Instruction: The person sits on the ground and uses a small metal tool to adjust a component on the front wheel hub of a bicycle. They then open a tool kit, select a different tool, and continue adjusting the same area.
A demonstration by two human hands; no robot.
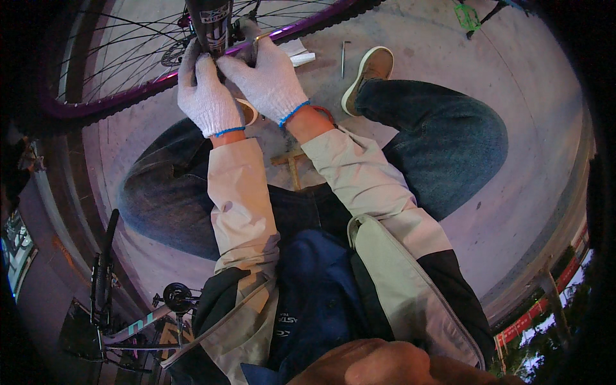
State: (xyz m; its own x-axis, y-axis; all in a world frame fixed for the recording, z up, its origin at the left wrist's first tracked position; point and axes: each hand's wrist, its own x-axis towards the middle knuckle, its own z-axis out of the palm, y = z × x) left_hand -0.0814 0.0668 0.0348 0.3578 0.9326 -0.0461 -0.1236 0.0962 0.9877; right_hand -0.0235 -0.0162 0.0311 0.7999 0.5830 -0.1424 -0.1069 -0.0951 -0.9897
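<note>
Bike fork leg (215, 25), black with pale lettering, comes down at the top, left of centre, both gloved hands at its lower end. Far left and low there's a second bicycle (122, 335), then up top the purple-rimmed wheel (122, 96) and its disc rotor (172, 54). Left hand (208, 96) is next, fingers bent up against the fork's left side; can't tell if they're actually gripping. Right hand (269, 80) sits just right of it, fingers curled, thin gold-coloured piece (262, 36) showing beside them; tips are hidden, so can't say what they've got. Further right: white paper or cloth (298, 52), L-shaped hex key (343, 59), brown shoe (378, 65), green pedal (467, 18).
</note>
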